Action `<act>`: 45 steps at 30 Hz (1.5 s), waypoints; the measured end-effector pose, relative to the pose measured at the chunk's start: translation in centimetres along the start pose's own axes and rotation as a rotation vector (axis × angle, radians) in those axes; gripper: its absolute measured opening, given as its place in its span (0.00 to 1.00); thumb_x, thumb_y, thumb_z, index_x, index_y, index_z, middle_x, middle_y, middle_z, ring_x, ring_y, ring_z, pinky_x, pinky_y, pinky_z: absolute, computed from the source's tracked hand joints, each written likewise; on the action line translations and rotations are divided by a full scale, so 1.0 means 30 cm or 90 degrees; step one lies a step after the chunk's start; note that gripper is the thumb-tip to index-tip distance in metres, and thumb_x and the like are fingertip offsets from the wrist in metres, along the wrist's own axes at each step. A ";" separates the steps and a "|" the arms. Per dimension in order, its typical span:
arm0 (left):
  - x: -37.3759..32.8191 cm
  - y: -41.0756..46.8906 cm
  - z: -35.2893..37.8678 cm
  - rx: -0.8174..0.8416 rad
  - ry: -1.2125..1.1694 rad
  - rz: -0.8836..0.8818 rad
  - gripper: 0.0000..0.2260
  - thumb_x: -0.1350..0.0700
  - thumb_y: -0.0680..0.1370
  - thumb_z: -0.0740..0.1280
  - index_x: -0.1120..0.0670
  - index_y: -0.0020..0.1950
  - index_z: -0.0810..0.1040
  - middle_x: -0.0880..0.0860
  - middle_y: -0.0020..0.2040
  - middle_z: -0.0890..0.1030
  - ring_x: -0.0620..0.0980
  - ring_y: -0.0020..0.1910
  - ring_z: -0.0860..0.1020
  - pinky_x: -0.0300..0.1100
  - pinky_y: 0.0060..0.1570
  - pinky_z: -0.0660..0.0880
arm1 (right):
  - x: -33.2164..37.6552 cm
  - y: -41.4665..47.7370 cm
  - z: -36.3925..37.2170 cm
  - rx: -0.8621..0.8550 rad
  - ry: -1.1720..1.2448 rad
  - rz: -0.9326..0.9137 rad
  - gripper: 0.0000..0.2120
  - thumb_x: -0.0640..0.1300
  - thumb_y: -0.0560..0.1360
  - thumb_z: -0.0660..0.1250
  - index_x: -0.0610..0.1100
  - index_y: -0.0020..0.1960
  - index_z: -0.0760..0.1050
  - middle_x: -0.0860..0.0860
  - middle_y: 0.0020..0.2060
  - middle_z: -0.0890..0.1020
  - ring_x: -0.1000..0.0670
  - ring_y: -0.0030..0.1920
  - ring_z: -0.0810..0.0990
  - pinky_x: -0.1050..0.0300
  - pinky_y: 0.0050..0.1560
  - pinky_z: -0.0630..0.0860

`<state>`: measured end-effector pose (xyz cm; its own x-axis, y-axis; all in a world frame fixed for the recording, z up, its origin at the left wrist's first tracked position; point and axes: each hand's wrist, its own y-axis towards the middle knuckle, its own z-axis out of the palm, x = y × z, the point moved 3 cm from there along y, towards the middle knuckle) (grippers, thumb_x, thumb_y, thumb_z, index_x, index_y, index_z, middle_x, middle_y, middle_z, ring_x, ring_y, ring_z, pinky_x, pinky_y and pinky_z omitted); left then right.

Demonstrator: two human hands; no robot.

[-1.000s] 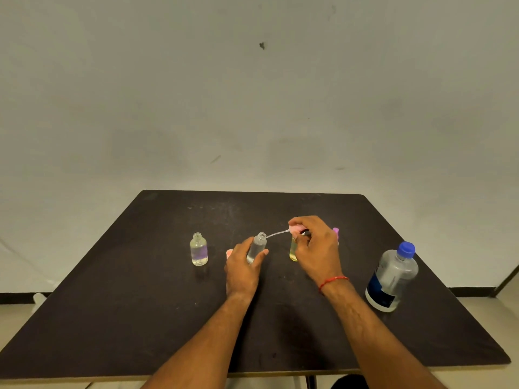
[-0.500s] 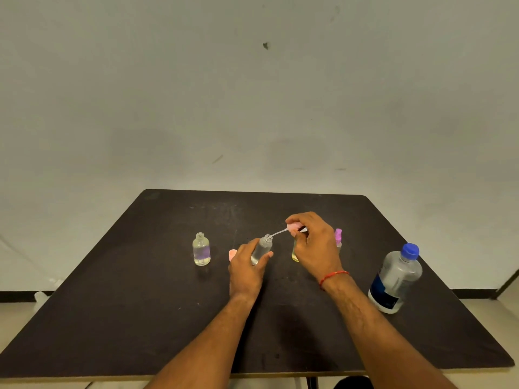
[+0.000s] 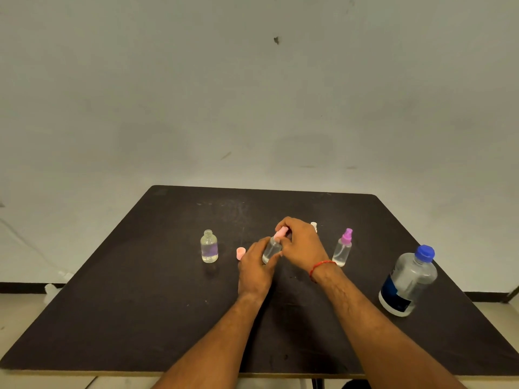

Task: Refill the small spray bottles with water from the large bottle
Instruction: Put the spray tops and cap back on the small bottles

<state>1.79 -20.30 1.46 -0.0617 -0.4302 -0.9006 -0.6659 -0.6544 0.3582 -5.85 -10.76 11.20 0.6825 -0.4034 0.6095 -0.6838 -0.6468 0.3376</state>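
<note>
At the table's middle my left hand (image 3: pixel 257 265) grips a small clear spray bottle (image 3: pixel 271 250), tilted to the right. My right hand (image 3: pixel 302 242) pinches the pink spray head (image 3: pixel 280 233) sitting on that bottle's neck. An open small bottle with a purple band (image 3: pixel 209 247) stands to the left, uncapped. A small bottle with a purple spray head (image 3: pixel 343 247) stands to the right. The large water bottle with a blue cap (image 3: pixel 407 282) stands upright at the right, capped.
A pink cap (image 3: pixel 240 253) lies on the dark table (image 3: pixel 140 304) between the open bottle and my left hand. A small white piece (image 3: pixel 314 226) shows behind my right hand. The table's front edge runs close under my forearms.
The pink spray head with its dip tube, held out beside the bottle before, has gone down into the bottle's neck. A yellowish bottle seen behind my right hand is now hidden.
</note>
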 end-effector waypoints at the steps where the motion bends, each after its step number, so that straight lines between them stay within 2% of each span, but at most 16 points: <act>1: -0.001 -0.001 -0.001 -0.002 -0.004 0.002 0.09 0.48 0.79 0.71 0.41 0.58 0.80 0.41 0.50 0.82 0.37 0.52 0.79 0.25 0.47 0.73 | -0.003 0.005 0.003 -0.004 -0.012 -0.006 0.05 0.38 0.73 0.70 0.46 0.45 0.77 0.53 0.42 0.80 0.55 0.44 0.77 0.60 0.48 0.77; 4: 0.001 -0.003 0.001 -0.005 -0.019 0.000 0.09 0.49 0.79 0.72 0.42 0.58 0.81 0.43 0.49 0.83 0.40 0.50 0.81 0.23 0.48 0.71 | -0.012 0.017 0.008 -0.015 -0.050 -0.003 0.06 0.47 0.73 0.73 0.48 0.42 0.77 0.54 0.38 0.79 0.54 0.40 0.77 0.60 0.43 0.76; 9: 0.005 0.000 0.006 0.008 0.013 -0.016 0.14 0.51 0.78 0.74 0.48 0.64 0.81 0.43 0.52 0.84 0.41 0.52 0.81 0.18 0.50 0.66 | -0.019 0.044 0.007 -0.008 -0.133 0.058 0.20 0.65 0.70 0.71 0.49 0.36 0.74 0.54 0.31 0.77 0.54 0.34 0.76 0.64 0.32 0.68; 12: 0.002 0.001 0.006 0.015 0.001 -0.022 0.13 0.52 0.78 0.73 0.45 0.62 0.81 0.42 0.54 0.84 0.38 0.54 0.81 0.17 0.51 0.65 | -0.012 0.025 0.002 -0.033 -0.082 0.094 0.30 0.75 0.64 0.66 0.48 0.45 0.74 0.54 0.36 0.79 0.55 0.38 0.78 0.62 0.38 0.74; 14: 0.005 0.000 0.004 0.011 -0.021 -0.026 0.13 0.52 0.78 0.73 0.43 0.62 0.81 0.41 0.53 0.84 0.35 0.54 0.80 0.21 0.50 0.70 | -0.016 0.003 0.008 -0.046 0.038 0.087 0.31 0.70 0.66 0.69 0.49 0.58 0.73 0.54 0.44 0.81 0.55 0.45 0.80 0.59 0.47 0.79; 16: 0.008 0.000 0.003 0.004 -0.026 -0.015 0.12 0.52 0.78 0.73 0.46 0.61 0.81 0.41 0.53 0.84 0.36 0.54 0.80 0.23 0.51 0.71 | -0.031 -0.012 0.024 -0.047 0.142 0.066 0.26 0.54 0.72 0.74 0.51 0.66 0.70 0.55 0.51 0.81 0.56 0.52 0.80 0.56 0.55 0.80; 19: 0.010 0.003 0.007 0.011 -0.017 -0.006 0.12 0.52 0.79 0.73 0.48 0.62 0.81 0.42 0.52 0.84 0.39 0.54 0.81 0.25 0.52 0.72 | -0.046 -0.024 0.046 -0.067 0.206 0.056 0.23 0.39 0.74 0.72 0.51 0.66 0.72 0.56 0.50 0.82 0.57 0.52 0.80 0.51 0.58 0.80; 22: 0.011 0.007 0.009 0.017 -0.002 -0.009 0.13 0.52 0.79 0.73 0.48 0.63 0.81 0.43 0.54 0.84 0.39 0.55 0.81 0.25 0.53 0.71 | -0.056 -0.025 0.062 -0.096 0.218 0.074 0.19 0.38 0.73 0.74 0.52 0.60 0.75 0.56 0.44 0.82 0.58 0.48 0.81 0.53 0.54 0.81; 26: 0.012 0.003 0.010 0.008 0.024 -0.012 0.12 0.53 0.78 0.74 0.46 0.62 0.82 0.41 0.53 0.83 0.38 0.54 0.80 0.19 0.55 0.65 | -0.061 -0.017 0.072 -0.131 0.159 0.092 0.21 0.47 0.68 0.79 0.53 0.56 0.74 0.56 0.36 0.79 0.57 0.39 0.80 0.60 0.45 0.82; 29: 0.014 0.001 0.006 0.003 0.015 -0.015 0.09 0.52 0.79 0.73 0.45 0.59 0.82 0.43 0.50 0.84 0.38 0.52 0.81 0.26 0.64 0.62 | -0.066 -0.025 0.087 -0.117 0.182 0.089 0.26 0.51 0.68 0.78 0.55 0.62 0.70 0.60 0.44 0.78 0.60 0.45 0.79 0.68 0.43 0.77; 34: 0.007 0.001 0.002 0.023 0.017 0.002 0.13 0.54 0.79 0.72 0.48 0.63 0.81 0.44 0.53 0.83 0.40 0.54 0.81 0.26 0.54 0.72 | -0.086 -0.051 0.114 -0.133 0.270 0.066 0.28 0.33 0.73 0.70 0.57 0.66 0.70 0.59 0.50 0.80 0.59 0.51 0.80 0.67 0.46 0.79; 38: 0.001 -0.005 0.000 0.014 0.005 0.003 0.08 0.51 0.80 0.71 0.45 0.58 0.82 0.42 0.50 0.83 0.38 0.53 0.81 0.22 0.55 0.69 | -0.081 -0.049 0.120 -0.184 0.250 0.093 0.22 0.42 0.71 0.76 0.54 0.61 0.73 0.56 0.43 0.80 0.58 0.46 0.81 0.65 0.45 0.80; 39: 0.000 -0.008 0.002 0.009 0.003 0.004 0.07 0.50 0.80 0.70 0.43 0.57 0.81 0.42 0.50 0.84 0.37 0.53 0.81 0.24 0.59 0.67 | -0.080 -0.049 0.120 -0.190 0.235 0.096 0.23 0.44 0.70 0.77 0.54 0.60 0.72 0.56 0.41 0.79 0.58 0.44 0.80 0.66 0.44 0.79; 41: 0.005 -0.010 0.004 0.004 -0.014 -0.002 0.07 0.48 0.79 0.69 0.41 0.56 0.81 0.41 0.50 0.84 0.39 0.53 0.81 0.37 0.67 0.70 | -0.080 -0.052 0.119 -0.198 0.217 0.095 0.24 0.48 0.69 0.77 0.55 0.60 0.71 0.56 0.42 0.77 0.57 0.44 0.79 0.67 0.42 0.78; 43: 0.005 -0.009 0.004 0.010 -0.032 -0.002 0.10 0.43 0.77 0.67 0.42 0.56 0.81 0.43 0.49 0.84 0.42 0.52 0.82 0.45 0.62 0.76 | -0.082 -0.056 0.120 -0.200 0.242 0.093 0.24 0.45 0.70 0.76 0.55 0.61 0.69 0.57 0.46 0.77 0.58 0.48 0.78 0.66 0.44 0.78; 45: 0.005 -0.006 0.004 0.017 -0.026 -0.005 0.11 0.45 0.77 0.69 0.44 0.58 0.81 0.45 0.49 0.83 0.44 0.51 0.82 0.48 0.59 0.78 | -0.083 -0.058 0.123 -0.190 0.293 0.078 0.25 0.37 0.73 0.72 0.55 0.65 0.69 0.58 0.51 0.78 0.60 0.52 0.79 0.65 0.44 0.79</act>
<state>1.79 -20.18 1.23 -0.0861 -0.3993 -0.9128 -0.6856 -0.6410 0.3450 -5.41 -11.02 6.46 0.4562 -0.0961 0.8847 -0.8398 -0.3753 0.3922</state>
